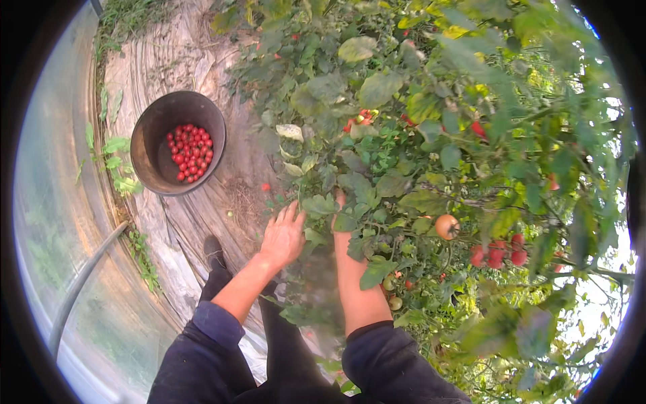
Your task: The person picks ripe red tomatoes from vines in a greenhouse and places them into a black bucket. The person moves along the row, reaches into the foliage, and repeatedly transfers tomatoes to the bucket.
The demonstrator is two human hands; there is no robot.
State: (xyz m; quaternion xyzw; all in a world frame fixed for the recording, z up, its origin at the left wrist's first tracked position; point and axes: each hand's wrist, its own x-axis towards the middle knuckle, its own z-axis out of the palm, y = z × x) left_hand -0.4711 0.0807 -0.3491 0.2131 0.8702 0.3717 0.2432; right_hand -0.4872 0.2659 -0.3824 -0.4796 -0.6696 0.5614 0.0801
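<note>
My left hand [284, 233] reaches to the left edge of the tomato plants [376, 189], back upward and fingers extended a little apart. No object shows in it, and its fingertips are beside the leaves. Deeper among the foliage is my right hand [339, 202], mostly covered by leaves; what its fingers touch is hidden. A red tomato [266, 187] lies on the ground just beyond my left fingertips. To the left stands a dark round bucket [143, 160], its bottom partly covered by small red tomatoes [191, 151].
Right of my right forearm hang a pale orange tomato [447, 226] and a cluster of red tomatoes [496, 254]. Wrinkled plastic sheeting [161, 222] covers the path. Along the left runs a translucent plastic wall [55, 202] with a curved pipe [83, 275]. My shoe [214, 248] is below the bucket.
</note>
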